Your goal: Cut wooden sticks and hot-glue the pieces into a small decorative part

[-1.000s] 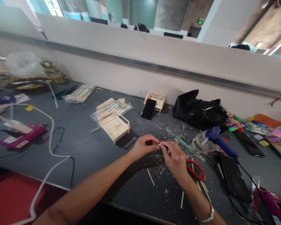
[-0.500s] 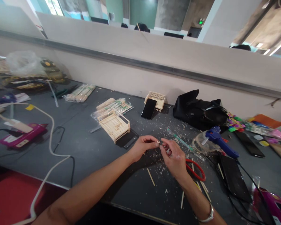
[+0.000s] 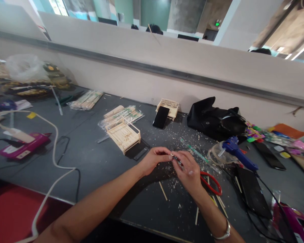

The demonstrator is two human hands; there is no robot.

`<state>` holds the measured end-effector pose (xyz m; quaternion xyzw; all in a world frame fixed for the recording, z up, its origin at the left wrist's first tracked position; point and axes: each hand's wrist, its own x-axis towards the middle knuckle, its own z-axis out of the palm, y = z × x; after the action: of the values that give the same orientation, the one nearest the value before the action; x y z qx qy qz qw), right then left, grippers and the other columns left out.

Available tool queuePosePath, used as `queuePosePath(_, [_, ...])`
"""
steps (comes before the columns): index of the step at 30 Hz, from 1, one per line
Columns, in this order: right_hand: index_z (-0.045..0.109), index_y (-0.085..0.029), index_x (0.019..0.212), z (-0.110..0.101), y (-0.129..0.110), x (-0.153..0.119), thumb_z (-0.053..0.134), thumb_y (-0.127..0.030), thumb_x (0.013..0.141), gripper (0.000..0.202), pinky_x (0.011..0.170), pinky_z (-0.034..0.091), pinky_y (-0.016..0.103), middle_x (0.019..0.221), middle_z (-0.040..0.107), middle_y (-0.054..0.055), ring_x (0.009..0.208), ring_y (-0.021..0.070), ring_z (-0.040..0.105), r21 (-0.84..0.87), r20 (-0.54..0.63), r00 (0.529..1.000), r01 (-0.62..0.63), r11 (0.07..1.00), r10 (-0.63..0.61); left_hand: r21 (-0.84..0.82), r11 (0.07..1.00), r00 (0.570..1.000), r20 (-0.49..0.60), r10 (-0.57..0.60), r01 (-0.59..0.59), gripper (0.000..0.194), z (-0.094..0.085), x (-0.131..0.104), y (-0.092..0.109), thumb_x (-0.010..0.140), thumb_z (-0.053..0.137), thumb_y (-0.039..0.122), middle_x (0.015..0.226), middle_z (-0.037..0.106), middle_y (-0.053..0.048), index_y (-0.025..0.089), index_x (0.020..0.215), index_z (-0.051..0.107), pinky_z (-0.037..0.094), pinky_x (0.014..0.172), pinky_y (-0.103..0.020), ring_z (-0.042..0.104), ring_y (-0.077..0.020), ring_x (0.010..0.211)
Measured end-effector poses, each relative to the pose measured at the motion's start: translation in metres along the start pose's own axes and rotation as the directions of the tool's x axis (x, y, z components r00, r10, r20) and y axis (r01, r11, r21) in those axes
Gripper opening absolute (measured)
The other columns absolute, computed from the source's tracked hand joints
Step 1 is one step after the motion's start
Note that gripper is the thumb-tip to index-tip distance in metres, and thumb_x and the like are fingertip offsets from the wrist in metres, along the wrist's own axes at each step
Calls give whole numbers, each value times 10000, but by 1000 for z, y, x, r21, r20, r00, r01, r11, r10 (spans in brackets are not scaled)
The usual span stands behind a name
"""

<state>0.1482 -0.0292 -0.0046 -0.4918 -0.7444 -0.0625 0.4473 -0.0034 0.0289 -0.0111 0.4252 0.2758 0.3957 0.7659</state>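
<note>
Over the dark table my left hand (image 3: 155,160) pinches something tiny and pale between thumb and forefinger. My right hand (image 3: 188,169) meets it there, fingers closed on something too small to make out. Scattered chips lie on the table under both hands. Red-handled scissors (image 3: 220,187) rest beside my right wrist, with thin wooden sticks (image 3: 163,191) nearby. To the left of my hands stands a small wooden bed-like model (image 3: 124,135) with little bits on its slats. A black phone (image 3: 161,117) leans on a second small wooden model (image 3: 172,105) behind them.
A black bag (image 3: 215,118) sits against the partition. A blue glue gun (image 3: 239,155) rests on the right, near a dark phone (image 3: 269,154). Packs of sticks (image 3: 86,100) lie at the back left. A white cable (image 3: 56,148) and purple power strip (image 3: 25,145) occupy the left.
My right hand's fingers have moved slightly left and closer to my left fingertips. My left hand has hardly moved.
</note>
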Motion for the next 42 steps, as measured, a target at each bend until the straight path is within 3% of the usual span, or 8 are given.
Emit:
queuePosePath(8, [717,-244,1008,-2,-1,3,555,-171,932,193,716,590,297,894,695,60,819,180,687,54,-4,1000,-25,998,25,6,1000,999,43,14,-14,284,-2,0,1,538,914,353,705,693,10,171,685,752,441,790,-279,584,-128,710])
queuePosePath(14, [700,-233,1072,-2,-2,3,577,-164,917,210,673,595,300,903,705,66,784,181,684,99,4,998,-63,993,62,-30,1000,1000,11,2,-1,280,-3,1,1,519,920,344,684,692,14,182,680,757,434,781,-280,586,-130,701])
queuePosePath(18, [708,-237,1016,-3,-3,4,559,-157,930,190,697,593,307,891,703,64,801,183,683,113,-4,999,-33,993,33,-47,999,1000,-5,-15,15,326,-2,1,1,469,939,370,685,705,14,194,678,760,443,783,-288,590,-136,698])
queuePosePath(24, [690,-238,996,-5,-3,6,542,-188,946,164,699,586,327,878,709,61,808,195,683,114,-13,997,-78,990,80,50,998,999,28,25,-27,322,-2,1,2,507,920,413,690,697,9,184,657,751,448,769,-282,582,-131,693])
queuePosePath(42, [671,-235,904,-6,-1,7,545,-160,931,149,690,564,312,833,696,48,772,186,671,133,-6,999,-42,990,43,87,996,1000,11,11,-12,321,-5,0,5,535,899,402,686,687,8,178,717,759,429,745,-277,566,-131,682])
